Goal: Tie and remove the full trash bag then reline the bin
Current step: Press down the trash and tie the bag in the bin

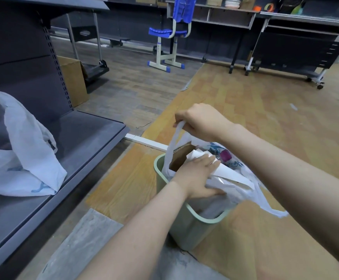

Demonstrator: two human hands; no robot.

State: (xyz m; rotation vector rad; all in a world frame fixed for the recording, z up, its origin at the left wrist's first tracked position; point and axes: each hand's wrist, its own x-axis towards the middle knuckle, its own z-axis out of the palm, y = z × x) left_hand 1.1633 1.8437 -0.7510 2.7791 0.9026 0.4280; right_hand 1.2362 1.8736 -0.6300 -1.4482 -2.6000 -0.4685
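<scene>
A pale green bin (186,223) stands on the floor in front of me. Inside it sits a full white trash bag (243,188) holding cardboard, white paper and a pink-capped item. My right hand (201,120) is closed on the bag's far handle loop (169,150) and holds it stretched up above the bin. My left hand (197,174) lies flat on the near part of the bag, fingers pressed over the white paper. Another bag handle hangs over the bin's right side. An empty white bag (21,156) lies on the grey shelf to the left.
A low grey metal shelf unit (79,142) stands close on the left, with a cardboard box (73,79) behind it. A blue and white chair (172,35) and wheeled desks line the far wall. Wood-pattern floor stretches to the right of the bin.
</scene>
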